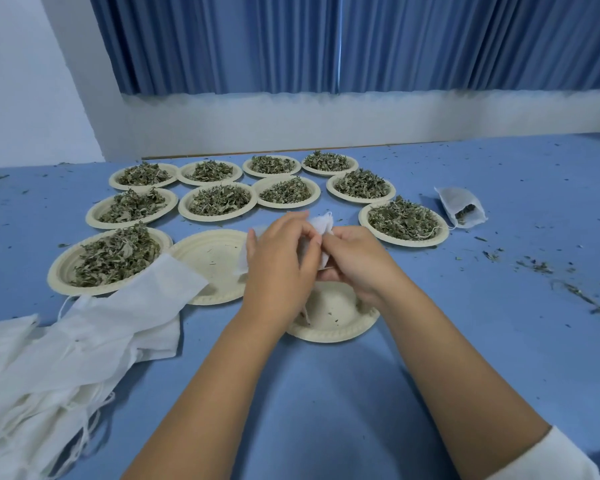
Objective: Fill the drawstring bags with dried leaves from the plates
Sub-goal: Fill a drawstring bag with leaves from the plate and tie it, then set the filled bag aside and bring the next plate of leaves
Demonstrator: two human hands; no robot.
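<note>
My left hand point(280, 261) and my right hand point(355, 261) meet above the table's middle and both pinch one white drawstring bag point(321, 225); most of the bag is hidden behind my fingers. Under my hands lies an emptied cream plate point(336, 323) with a few leaf crumbs. A second bare plate point(212, 258) sits to its left. Several cream plates heaped with dried green leaves stand behind, such as one at the near left point(115, 258) and one at the right point(404, 221). A filled bag point(463, 207) lies at the far right.
A pile of flat white drawstring bags point(66, 344) covers the near left of the blue table point(499, 306). Leaf crumbs point(534, 266) are scattered to the right. A white wall and blue curtain point(326, 43) close off the far edge.
</note>
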